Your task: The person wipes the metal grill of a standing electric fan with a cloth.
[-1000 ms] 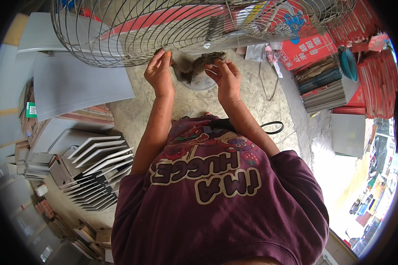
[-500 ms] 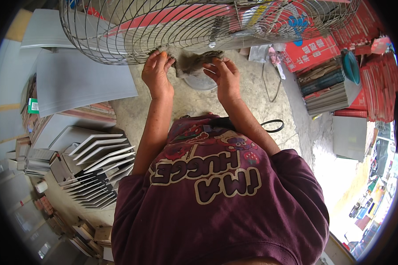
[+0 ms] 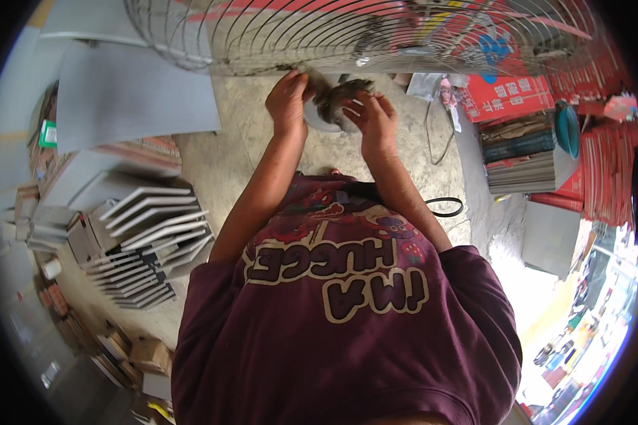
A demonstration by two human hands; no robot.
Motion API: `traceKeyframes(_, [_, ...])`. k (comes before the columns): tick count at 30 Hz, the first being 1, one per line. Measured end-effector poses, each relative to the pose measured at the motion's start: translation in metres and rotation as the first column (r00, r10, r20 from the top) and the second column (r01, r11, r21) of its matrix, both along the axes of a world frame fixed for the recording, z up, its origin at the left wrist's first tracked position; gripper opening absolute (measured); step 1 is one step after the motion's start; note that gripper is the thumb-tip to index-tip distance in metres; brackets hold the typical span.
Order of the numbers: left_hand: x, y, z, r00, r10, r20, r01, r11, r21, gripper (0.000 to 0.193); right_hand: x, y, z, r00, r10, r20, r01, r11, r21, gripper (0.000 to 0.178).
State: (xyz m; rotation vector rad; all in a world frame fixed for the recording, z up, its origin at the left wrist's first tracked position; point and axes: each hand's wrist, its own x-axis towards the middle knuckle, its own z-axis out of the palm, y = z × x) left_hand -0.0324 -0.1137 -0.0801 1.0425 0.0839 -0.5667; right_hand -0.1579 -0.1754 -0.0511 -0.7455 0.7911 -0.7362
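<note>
A large wire fan guard (image 3: pixel 290 44) stretches across the top of the view, with red blades behind its wires. Just below its lower rim, a grimy grey-brown rag (image 3: pixel 349 93) hangs bunched between my hands. My left hand (image 3: pixel 288 103) is closed, its fingertips pinching a blurred end of the rag close to the wires. On the rag's right side, the fingers of my right hand (image 3: pixel 373 119) are bent and closed on it. Under the rag shows part of a round pale fan base (image 3: pixel 319 122) on the floor.
Grey panels (image 3: pixel 135 95) and a rack of thin white boards (image 3: pixel 152 219) stand on the left. At right are red cartons (image 3: pixel 510 95), stacked flat sheets (image 3: pixel 521 170) and a teal basin (image 3: pixel 567 131). A dark cord loop (image 3: pixel 444 207) shows beside my right forearm.
The rag has gone from spread between my hands to more bunched together. My left hand has moved right, nearer to my right hand. The fan guard sits higher in view.
</note>
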Motion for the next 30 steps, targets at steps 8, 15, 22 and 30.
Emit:
traceKeyframes(8, [-0.004,0.006,0.012,0.999,0.031,0.03,-0.031,0.999,0.01,0.024,0.003,0.006,-0.002,0.996,0.09,-0.018,-0.09,0.995,-0.032,0.015])
traceKeyframes(15, [0.001,0.014,0.018,0.997,0.067,0.038,-0.069,0.996,0.049,0.025,0.005,0.008,0.0,0.996,0.074,-0.041,-0.074,0.997,0.006,0.013])
traceKeyframes(22, [0.019,0.032,0.015,0.996,0.084,0.031,-0.084,0.996,-0.015,0.031,0.015,0.009,0.009,0.996,0.087,-0.017,-0.087,0.996,-0.028,0.011])
traceKeyframes(30, [0.033,0.064,0.027,0.981,0.176,0.076,-0.169,0.981,-0.091,0.021,0.072,0.019,0.029,0.987,0.092,0.128,-0.058,0.967,-0.247,0.01])
